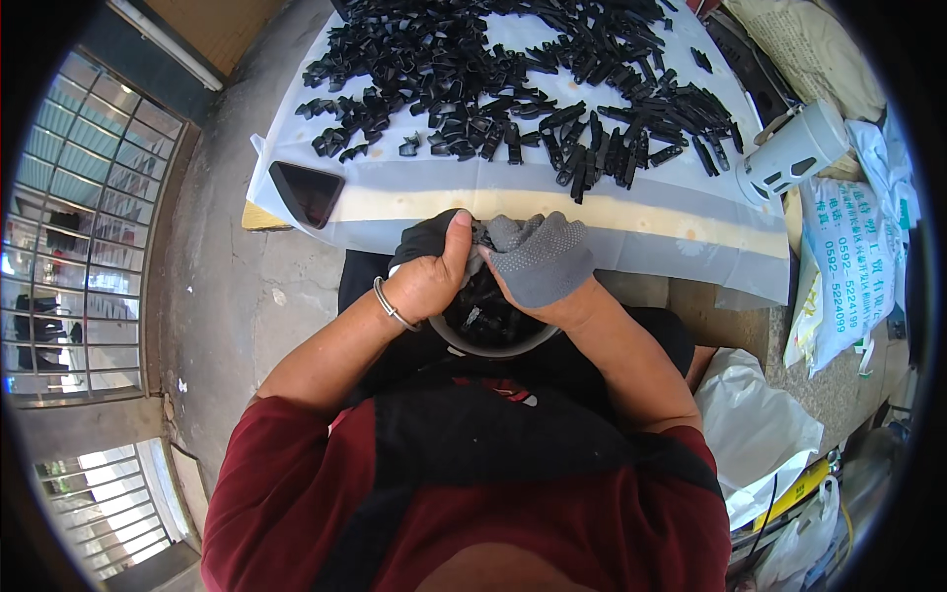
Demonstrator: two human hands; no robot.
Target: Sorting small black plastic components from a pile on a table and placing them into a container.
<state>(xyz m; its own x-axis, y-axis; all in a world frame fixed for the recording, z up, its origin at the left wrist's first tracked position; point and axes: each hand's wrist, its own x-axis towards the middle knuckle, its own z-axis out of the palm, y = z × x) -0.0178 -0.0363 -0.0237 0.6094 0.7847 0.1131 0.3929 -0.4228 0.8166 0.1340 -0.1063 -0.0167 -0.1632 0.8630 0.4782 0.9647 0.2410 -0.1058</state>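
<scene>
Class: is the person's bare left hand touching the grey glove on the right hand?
Touching: the head view shows the left hand gripping the grey glove.

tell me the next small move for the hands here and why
Probably tug the grey dotted glove the rest of the way on: the left hand pinches its cuff, the right hand is only partly gloved, and both sit above the bowl of black parts.
</scene>
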